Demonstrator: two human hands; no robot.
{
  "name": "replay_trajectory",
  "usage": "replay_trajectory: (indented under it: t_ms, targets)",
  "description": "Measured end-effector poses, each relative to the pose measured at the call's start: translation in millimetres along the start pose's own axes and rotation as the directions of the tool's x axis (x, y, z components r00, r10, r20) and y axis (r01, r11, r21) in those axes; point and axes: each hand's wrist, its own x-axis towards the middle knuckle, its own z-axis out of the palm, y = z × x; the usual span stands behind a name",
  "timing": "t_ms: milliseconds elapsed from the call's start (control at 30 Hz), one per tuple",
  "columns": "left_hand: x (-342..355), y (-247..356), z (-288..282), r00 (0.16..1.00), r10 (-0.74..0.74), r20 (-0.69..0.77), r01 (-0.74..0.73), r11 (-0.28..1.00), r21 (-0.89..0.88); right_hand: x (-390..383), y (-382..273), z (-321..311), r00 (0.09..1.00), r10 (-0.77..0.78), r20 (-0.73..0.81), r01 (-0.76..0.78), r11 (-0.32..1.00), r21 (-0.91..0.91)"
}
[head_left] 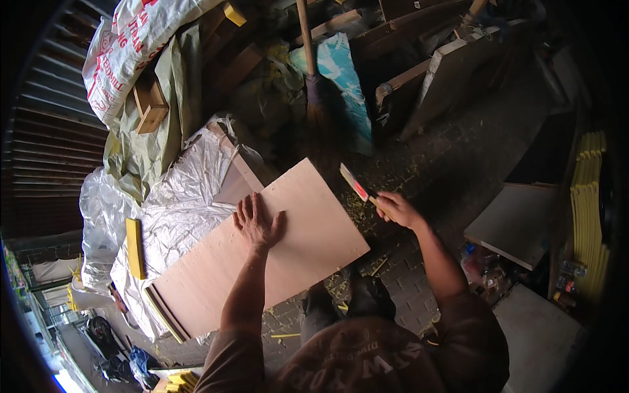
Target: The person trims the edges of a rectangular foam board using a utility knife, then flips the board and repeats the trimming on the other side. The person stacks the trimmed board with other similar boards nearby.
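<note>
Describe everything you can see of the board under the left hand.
The board is a flat, pale pinkish-tan rectangle, wood-like, with small specks, perhaps nail heads, near its edges. It lies slanting from lower left to upper right over a silvery sheet, its right end above the paved floor. The left hand presses it, fingers spread.

The right hand [395, 208] hides part of the tool handle [373, 198]; the top edge crops the broom [306, 39].

Pale rectangular wooden board [308, 226], slantwise; tilted tool [359, 189], partly whitish and red, to the board's right
</note>
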Motion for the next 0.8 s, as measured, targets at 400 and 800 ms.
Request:
replay_trajectory:
  t_ms: [400, 800]
  targets:
    - [0, -4, -1, 0.999, -0.046, -0.018, 0.046, 0.998, -0.036, -181, -4, -2, 0.894, 0.449, 0.006, -0.441, 0.881, -0.173]
    - [-89, 27, -28, 0.998, 0.038, 0.053, -0.012, 0.901, -0.433, -188, 24, 73, 0.814, 0.096, -0.573, -0.159, 0.985, -0.061]
